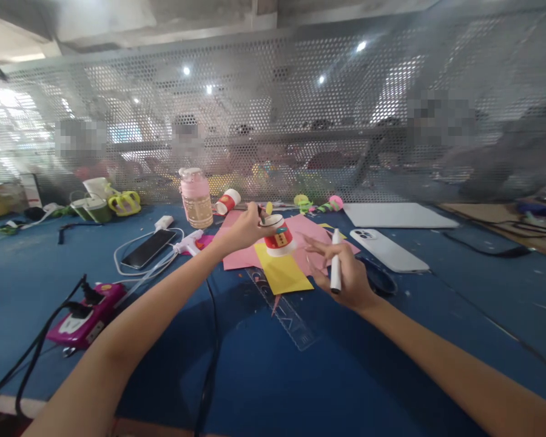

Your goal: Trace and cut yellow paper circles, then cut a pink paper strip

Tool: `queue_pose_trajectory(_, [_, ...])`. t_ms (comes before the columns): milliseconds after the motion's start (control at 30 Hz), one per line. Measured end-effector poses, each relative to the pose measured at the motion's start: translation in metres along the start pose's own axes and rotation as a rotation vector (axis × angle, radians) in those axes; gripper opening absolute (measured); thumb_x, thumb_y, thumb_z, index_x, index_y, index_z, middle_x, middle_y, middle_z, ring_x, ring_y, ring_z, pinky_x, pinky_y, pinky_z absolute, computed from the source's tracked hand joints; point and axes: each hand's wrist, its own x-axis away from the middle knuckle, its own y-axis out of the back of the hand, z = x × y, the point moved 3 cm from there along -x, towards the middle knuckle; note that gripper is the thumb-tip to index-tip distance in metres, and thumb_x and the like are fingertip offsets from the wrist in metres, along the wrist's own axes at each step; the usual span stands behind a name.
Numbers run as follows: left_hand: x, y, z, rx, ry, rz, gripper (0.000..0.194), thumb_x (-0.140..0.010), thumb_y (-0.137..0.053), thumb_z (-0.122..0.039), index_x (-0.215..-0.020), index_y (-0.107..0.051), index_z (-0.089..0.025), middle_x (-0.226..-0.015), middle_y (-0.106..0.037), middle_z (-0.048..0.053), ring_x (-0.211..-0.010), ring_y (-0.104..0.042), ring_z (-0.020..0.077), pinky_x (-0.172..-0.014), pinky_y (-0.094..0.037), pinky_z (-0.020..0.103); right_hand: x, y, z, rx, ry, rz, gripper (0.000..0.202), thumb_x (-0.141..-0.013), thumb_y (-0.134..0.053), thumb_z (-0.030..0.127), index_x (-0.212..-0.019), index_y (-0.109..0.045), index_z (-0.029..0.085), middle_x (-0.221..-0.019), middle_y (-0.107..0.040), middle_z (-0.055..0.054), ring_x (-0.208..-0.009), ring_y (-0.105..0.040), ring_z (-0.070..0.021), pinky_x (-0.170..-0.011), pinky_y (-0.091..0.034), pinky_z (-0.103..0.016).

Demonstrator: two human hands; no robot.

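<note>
My left hand (251, 230) is closed at the near-left side of a red and white paper cup (279, 241), its thumb across the cup near the rim. A small dark piece shows at its fingers, too small to name. The cup is over yellow paper (284, 274) and pink paper (242, 258). To the right, my right hand (343, 276) holds a white marker (336, 264) with a dark lower end, some fingers stretched toward the cup. A clear plastic ruler (293, 325) lies partly under the yellow paper.
A second paper cup (228, 201) lies tipped by a pink bottle (196, 200). On the left are a black phone (149, 249), a white glue gun (188, 244) and a purple power strip (88, 315) with cables. A white phone (389, 250) lies right. Perforated metal panel (273, 109) stands behind.
</note>
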Motion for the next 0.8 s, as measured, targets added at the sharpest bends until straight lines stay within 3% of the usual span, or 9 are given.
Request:
queue_pose_trajectory(67, [0.002,-0.006,-0.003,0.045,-0.019,0.054,0.037,-0.067,-0.068,-0.023,-0.079,-0.033,-0.02,-0.091,-0.057,0.006,-0.083,-0.055,0.0165,-0.069,-0.043,0.029,-0.001,0.0,-0.001,0.023,0.002,-0.075,0.033,-0.073,-0.058,0.035,-0.078,-0.027,0.026,-0.105,-0.063,-0.017,-0.095,-0.061,-0.0261,-0.084,-0.046,-0.045])
queue_pose_trajectory(167, [0.008,-0.014,-0.007,0.083,-0.056,0.127,0.034,-0.068,-0.067,-0.025,-0.085,-0.037,-0.018,-0.099,-0.058,0.009,-0.087,-0.056,0.0171,-0.07,-0.046,0.029,-0.002,-0.006,-0.004,-0.032,-0.1,-0.034,0.042,-0.068,-0.063,0.044,-0.08,-0.028,0.025,-0.111,-0.058,-0.019,-0.101,-0.057,-0.0275,-0.089,-0.042,-0.048])
queue_pose_trajectory(267, [0.014,-0.024,-0.012,0.076,-0.1,0.163,0.035,-0.071,-0.065,-0.029,-0.092,-0.04,-0.017,-0.098,-0.06,0.009,-0.087,-0.057,0.0173,-0.071,-0.047,0.028,0.001,-0.016,-0.011,-0.176,-0.326,0.046,0.053,-0.059,-0.067,0.053,-0.08,-0.027,0.025,-0.095,-0.059,-0.012,-0.078,-0.06,-0.0234,-0.066,-0.049,-0.04])
queue_pose_trajectory(333, [0.019,-0.031,-0.017,-0.025,-0.136,0.174,0.033,-0.075,-0.061,-0.034,-0.094,-0.042,-0.016,-0.096,-0.06,0.01,-0.086,-0.058,0.0181,-0.072,-0.048,0.029,0.003,-0.023,-0.017,-0.257,-0.467,0.083,0.056,-0.055,-0.069,0.055,-0.079,-0.028,0.025,-0.075,-0.054,-0.001,-0.061,-0.054,-0.0175,-0.053,-0.045,-0.032])
queue_pose_trajectory(400, [0.025,-0.037,-0.024,-0.216,-0.153,0.173,0.034,-0.08,-0.055,-0.038,-0.098,-0.042,-0.013,-0.094,-0.06,0.012,-0.086,-0.059,0.0197,-0.073,-0.048,0.031,0.004,-0.027,-0.021,-0.294,-0.534,0.087,0.056,-0.052,-0.07,0.055,-0.076,-0.03,0.024,-0.065,-0.047,0.004,-0.056,-0.049,-0.0147,-0.051,-0.043,-0.03])
queue_pose_trajectory(500, [0.039,-0.044,-0.04,-0.373,-0.138,0.144,0.049,-0.083,-0.048,-0.048,-0.11,-0.04,-0.007,-0.108,-0.055,0.021,-0.099,-0.057,0.0275,-0.079,-0.047,0.038,0.002,-0.023,-0.027,-0.294,-0.556,-0.03,0.059,-0.045,-0.074,0.054,-0.072,-0.031,0.024,-0.06,-0.043,0.007,-0.055,-0.046,-0.0132,-0.052,-0.041,-0.029])
queue_pose_trajectory(633, [0.064,-0.057,-0.057,-0.7,-0.036,0.124,0.083,-0.068,-0.056,-0.065,-0.123,-0.039,-0.005,-0.138,-0.032,0.03,-0.13,-0.027,0.0416,-0.097,-0.035,0.053,-0.003,-0.008,-0.034,-0.259,-0.594,-0.218,0.059,-0.046,-0.074,0.052,-0.072,-0.03,0.024,-0.061,-0.042,0.007,-0.054,-0.043,-0.0121,-0.05,-0.038,-0.028])
queue_pose_trajectory(700, [0.076,-0.067,-0.06,-0.837,-0.005,0.284,0.092,-0.065,-0.058,-0.066,-0.131,-0.036,-0.008,-0.145,-0.022,0.027,-0.134,-0.013,0.0441,-0.101,-0.025,0.061,-0.005,0.0,-0.036,-0.237,-0.6,-0.289,0.057,-0.049,-0.074,0.052,-0.074,-0.03,0.024,-0.064,-0.045,0.006,-0.056,-0.045,-0.0128,-0.052,-0.038,-0.028])
queue_pose_trajectory(800, [0.089,-0.072,-0.061,-0.9,0.061,0.507,0.087,-0.071,-0.052,-0.064,-0.137,-0.033,-0.011,-0.148,-0.015,0.023,-0.136,-0.002,0.0431,-0.101,-0.014,0.067,-0.006,0.004,-0.037,-0.202,-0.602,-0.321,0.057,-0.048,-0.074,0.053,-0.073,-0.03,0.024,-0.065,-0.046,0.005,-0.058,-0.046,-0.0135,-0.054,-0.038,-0.029])
